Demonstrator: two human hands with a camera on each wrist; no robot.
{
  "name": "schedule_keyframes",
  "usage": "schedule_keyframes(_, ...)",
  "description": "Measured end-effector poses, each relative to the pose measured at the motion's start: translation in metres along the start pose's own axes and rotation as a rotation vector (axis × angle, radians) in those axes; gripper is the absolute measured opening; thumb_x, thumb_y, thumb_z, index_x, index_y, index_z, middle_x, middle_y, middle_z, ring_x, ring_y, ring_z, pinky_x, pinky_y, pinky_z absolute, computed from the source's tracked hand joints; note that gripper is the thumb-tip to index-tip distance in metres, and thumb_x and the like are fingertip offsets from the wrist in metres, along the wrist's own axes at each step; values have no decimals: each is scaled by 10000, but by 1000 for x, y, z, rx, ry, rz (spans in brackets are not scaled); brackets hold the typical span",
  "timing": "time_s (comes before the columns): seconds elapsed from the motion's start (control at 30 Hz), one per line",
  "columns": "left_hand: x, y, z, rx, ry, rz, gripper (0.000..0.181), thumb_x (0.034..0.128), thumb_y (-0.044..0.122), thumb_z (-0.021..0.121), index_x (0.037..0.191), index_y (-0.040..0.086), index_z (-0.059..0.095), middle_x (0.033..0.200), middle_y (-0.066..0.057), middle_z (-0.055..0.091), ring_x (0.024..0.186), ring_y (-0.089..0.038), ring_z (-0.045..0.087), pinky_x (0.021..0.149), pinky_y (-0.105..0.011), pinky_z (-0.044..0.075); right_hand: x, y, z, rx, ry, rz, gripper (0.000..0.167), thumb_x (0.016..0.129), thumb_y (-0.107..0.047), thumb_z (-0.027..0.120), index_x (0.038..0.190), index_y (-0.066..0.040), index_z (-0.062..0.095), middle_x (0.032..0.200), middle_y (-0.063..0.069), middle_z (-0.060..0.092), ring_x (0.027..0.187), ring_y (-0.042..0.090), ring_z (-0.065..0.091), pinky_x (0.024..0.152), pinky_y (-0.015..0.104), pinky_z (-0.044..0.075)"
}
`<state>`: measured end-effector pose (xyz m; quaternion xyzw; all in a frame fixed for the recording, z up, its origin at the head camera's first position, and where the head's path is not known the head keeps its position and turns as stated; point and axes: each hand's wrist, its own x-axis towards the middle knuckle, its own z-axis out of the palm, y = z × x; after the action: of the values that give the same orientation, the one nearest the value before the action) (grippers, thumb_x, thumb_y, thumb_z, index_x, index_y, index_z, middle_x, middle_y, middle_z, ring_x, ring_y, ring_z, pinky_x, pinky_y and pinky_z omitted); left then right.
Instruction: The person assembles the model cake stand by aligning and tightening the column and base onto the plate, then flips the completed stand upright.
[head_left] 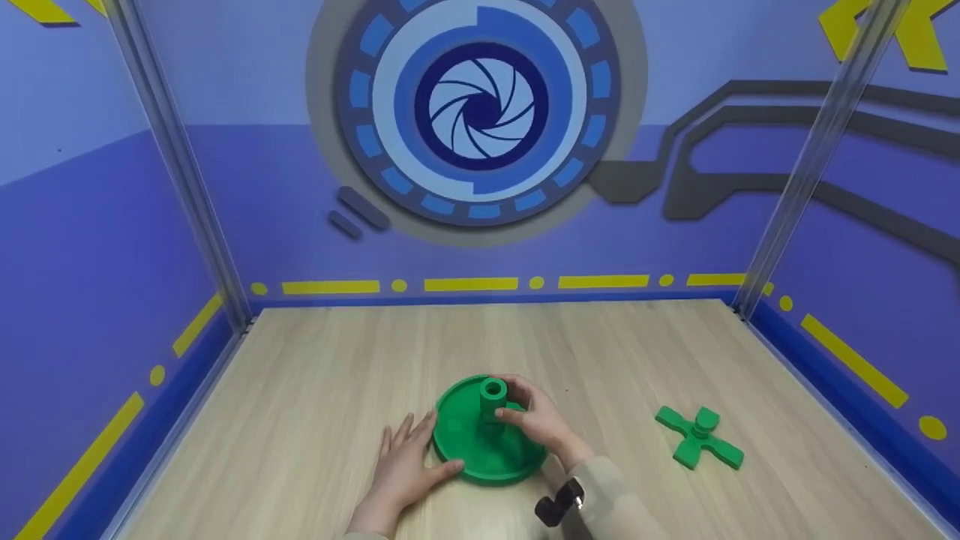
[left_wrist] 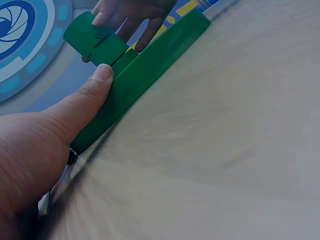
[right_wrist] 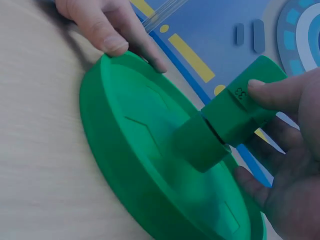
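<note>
Head view puts the round green dish (head_left: 457,442) flat on the wooden table (head_left: 600,352), front and center, right between two bare hands. Left hand (head_left: 405,470) is spread pretty wide along the dish's left edge, thumb on the near rim and straight-ish fingers on the outer side. I'd guess that's to stop the dish sliding or turning.

Right hand (head_left: 538,421) is gripping the upright green tube (head_left: 492,401), thumb on one side and fingers round the other, though part of that grip is hidden. The tube is over the short collar (right_wrist: 197,147) in the dish, with a dark seam between them in the right wrist view. Can't tell if it's fully seated. Holding it around its side probably helps keep it lined up, and leaves the hollow top uncovered.

Four-armed green piece (head_left: 701,435) lies off to the right, well apart, untouched by either hand, so it's out of the way there.
</note>
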<state>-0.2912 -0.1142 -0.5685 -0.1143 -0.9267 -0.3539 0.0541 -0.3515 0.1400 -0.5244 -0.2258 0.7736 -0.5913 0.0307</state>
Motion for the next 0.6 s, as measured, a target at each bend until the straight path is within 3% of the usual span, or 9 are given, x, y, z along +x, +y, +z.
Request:
schedule_keyframes(0.37,1,0,1,-8,-33,-27,1036,820,652,753,1584,56,385,1615,-178,438,1564,-465,227,1283,-679,5,-1,4,5,-107,117,-3,486,905,-141,791,1316,-45,549,1282,164,648,1210,344,616,1112,625,465)
schedule_keyframes(0.6,1,0,1,4,-27,-20,1038,818,653,755,1583,56,387,1614,-174,441,1560,-466,238,1281,-683,20,-2,6,11,-146,196,21,535,847,-179,857,1251,-59,527,1241,143,639,1203,351,612,1082,611,494)
